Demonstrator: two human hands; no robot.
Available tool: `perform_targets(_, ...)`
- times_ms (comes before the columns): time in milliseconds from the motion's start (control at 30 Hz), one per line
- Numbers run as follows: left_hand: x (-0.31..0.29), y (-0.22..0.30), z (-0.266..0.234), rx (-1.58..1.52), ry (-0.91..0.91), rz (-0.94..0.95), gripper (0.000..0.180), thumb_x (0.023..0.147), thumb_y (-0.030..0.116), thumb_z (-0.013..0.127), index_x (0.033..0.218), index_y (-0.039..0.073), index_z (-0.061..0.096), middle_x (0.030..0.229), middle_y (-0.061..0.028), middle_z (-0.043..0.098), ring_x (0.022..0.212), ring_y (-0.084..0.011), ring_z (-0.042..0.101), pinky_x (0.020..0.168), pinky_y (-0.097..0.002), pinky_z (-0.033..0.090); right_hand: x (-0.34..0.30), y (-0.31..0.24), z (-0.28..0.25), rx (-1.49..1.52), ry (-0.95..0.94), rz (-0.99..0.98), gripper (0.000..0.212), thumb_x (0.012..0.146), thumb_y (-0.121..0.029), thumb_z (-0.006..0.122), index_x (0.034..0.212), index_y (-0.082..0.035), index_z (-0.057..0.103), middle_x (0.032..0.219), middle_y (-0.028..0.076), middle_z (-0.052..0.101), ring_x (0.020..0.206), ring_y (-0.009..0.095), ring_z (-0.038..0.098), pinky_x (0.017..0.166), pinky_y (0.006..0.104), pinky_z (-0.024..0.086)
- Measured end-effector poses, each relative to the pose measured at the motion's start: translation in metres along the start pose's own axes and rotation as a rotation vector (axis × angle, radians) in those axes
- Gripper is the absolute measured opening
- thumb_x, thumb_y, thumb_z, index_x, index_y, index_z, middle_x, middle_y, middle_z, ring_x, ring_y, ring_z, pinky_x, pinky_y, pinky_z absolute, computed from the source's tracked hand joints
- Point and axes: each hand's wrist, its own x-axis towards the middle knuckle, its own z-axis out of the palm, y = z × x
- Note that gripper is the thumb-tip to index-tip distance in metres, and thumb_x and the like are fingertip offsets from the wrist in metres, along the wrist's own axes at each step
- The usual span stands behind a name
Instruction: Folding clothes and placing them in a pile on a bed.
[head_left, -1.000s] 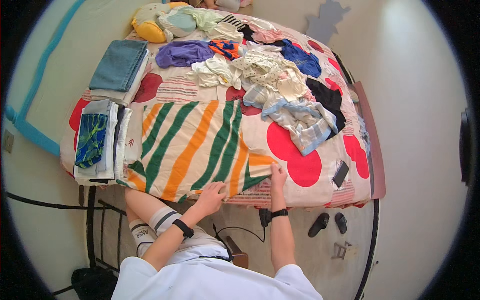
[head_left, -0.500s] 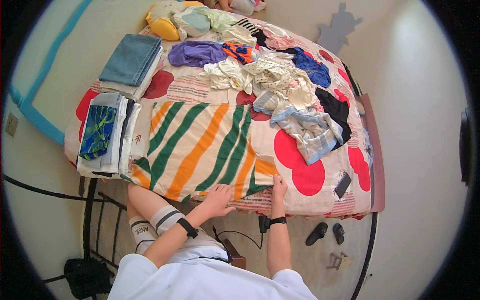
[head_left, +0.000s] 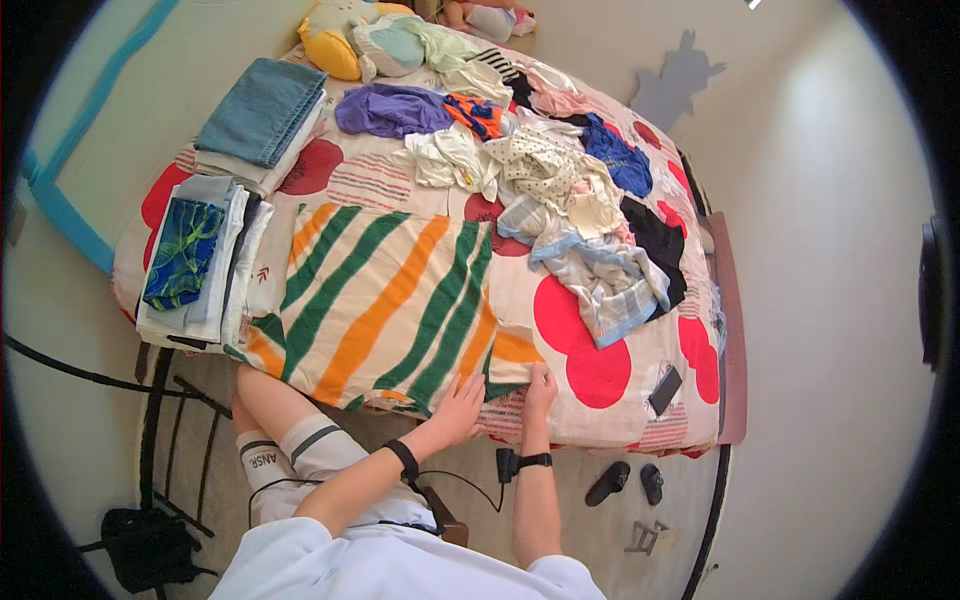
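Note:
A T-shirt [head_left: 380,300] with wavy green, orange and cream stripes lies spread flat along the bed's near edge, its neckline toward me. My left hand [head_left: 458,410] rests on its near edge by the right shoulder, fingers stretched out. At the tip of the right sleeve [head_left: 515,350], my right hand [head_left: 540,388] is closed, pinching the fabric. The left sleeve [head_left: 266,348] reaches out beside a stack of folded clothes [head_left: 228,270] topped by a blue-green patterned piece [head_left: 188,252].
Folded jeans [head_left: 262,110] top another pile behind. Loose clothes, among them a purple garment [head_left: 393,110] and a pale checked one [head_left: 600,285], spread over the far and right side of the bed [head_left: 585,375]. A phone [head_left: 665,390] lies near the right edge. Slippers [head_left: 607,484] are on the floor.
My left hand has slid right along the shirt's near edge, closer to my right hand. The right hand still pinches the sleeve. The whole view has shifted slightly.

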Motion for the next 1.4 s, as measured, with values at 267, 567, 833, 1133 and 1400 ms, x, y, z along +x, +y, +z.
perform_targets(267,0.017,-0.036,0.012,-1.598,0.288,-0.309,0.047,0.104,0.04,0.047,0.127,-0.001,0.048,0.122,-0.0165,0.06,0.106,-0.0259,0.06,0.092,-0.0386,0.047,-0.06,-0.048,0.076,-0.425,-0.361,-0.554,0.019,0.098,-0.016,0.061,0.101,0.0,0.068,0.095,0.008,0.07,0.091,0.018,0.063,0.083,0.0319,0.049)
perform_targets(567,0.027,-0.055,0.01,-1.77,0.581,-0.796,0.052,0.092,0.021,0.074,0.127,-0.005,0.046,0.1,-0.0083,0.067,0.085,-0.0131,0.066,0.072,-0.0288,0.054,-0.069,-0.045,0.075,-0.458,-0.368,-0.294,0.023,0.099,-0.016,0.058,0.108,0.002,0.069,0.107,0.018,0.072,0.104,0.027,0.069,0.093,0.0336,0.05)
perform_targets(833,0.036,-0.035,0.005,-1.874,0.376,-0.807,0.025,0.088,0.02,0.078,0.098,0.001,0.066,0.094,-0.0049,0.069,0.078,-0.0129,0.067,0.065,-0.0285,0.055,-0.024,-0.019,0.08,-0.652,-0.387,-0.711,0.022,0.09,-0.006,0.063,0.11,0.0,0.067,0.113,0.019,0.068,0.106,0.035,0.065,0.092,0.0403,0.051)
perform_targets(1133,0.024,-0.019,0.004,-1.727,0.389,-0.834,0.029,0.095,0.022,0.068,0.09,-0.001,0.052,0.082,-0.0064,0.061,0.073,-0.0166,0.068,0.06,-0.0306,0.056,0.017,-0.022,0.105,-0.656,-0.513,-0.622,0.035,0.088,0.001,0.064,0.122,-0.002,0.063,0.112,0.015,0.065,0.097,0.026,0.065,0.085,0.0331,0.052)
perform_targets(1400,0.023,-0.012,0.006,-1.65,0.323,-0.826,0.029,0.096,0.023,0.066,0.099,-0.003,0.053,0.087,-0.0103,0.068,0.077,-0.0177,0.071,0.066,-0.0311,0.055,0.051,-0.01,0.113,-0.471,-0.539,-0.639,0.036,0.096,-0.008,0.057,0.132,-0.007,0.062,0.107,0.017,0.064,0.095,0.03,0.063,0.088,0.0365,0.049)
